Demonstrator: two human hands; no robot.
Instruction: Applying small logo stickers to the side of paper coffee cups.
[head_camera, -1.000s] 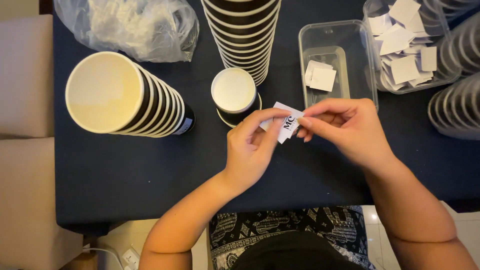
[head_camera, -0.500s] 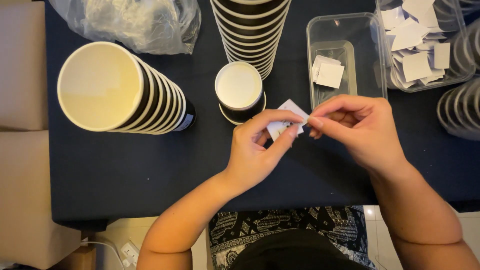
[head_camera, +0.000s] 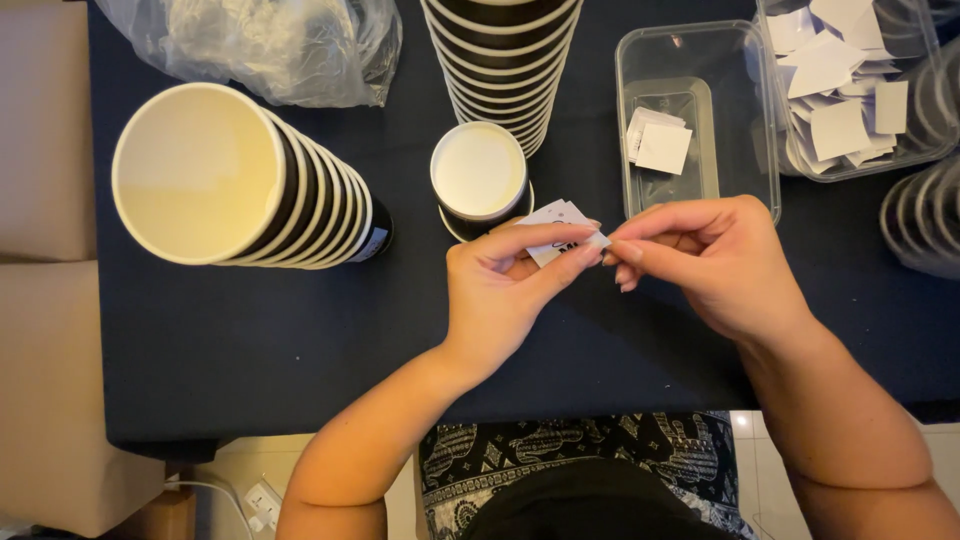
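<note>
**Small white paper sticker pinched between both hands above the counter**

At the left end of the dark blue cloth-covered counter (head_camera: 250, 340), a sleeve of nested black-and-white striped paper cups (head_camera: 240, 180) is laid on its side, its cream-coloured mouth turned toward the camera. Behind it, at the far left edge, a crumpled clear plastic bag (head_camera: 270, 45) is seen. Near the middle of the far edge a second stack of striped paper cups (head_camera: 503, 60) is set, and just in front of it a single striped paper cup (head_camera: 478, 175) is stood upright, open and empty.

Just in front of that cup, the small white paper sticker (head_camera: 560, 225) is held clear of the counter. It is gripped by the left hand (head_camera: 505, 290), whose thumb and forefinger are closed on its near edge, the other fingers curled. The right hand (head_camera: 715, 265) is closed in a fine pinch at the sticker's right corner, where a layer appears to be picked apart; whether it has separated cannot be told.

For the peel to go cleanly, the sticker is best kept flat and taut by the left hand, while the corner is lifted slowly with a fingernail, so that creasing and tearing are avoided and the sticky face is left untouched.

Toward the right far corner, a clear plastic rectangular tub (head_camera: 740, 100) holding a couple of white paper squares is placed, and beside it a second clear tub (head_camera: 935, 140) is heaped with many more.
</note>
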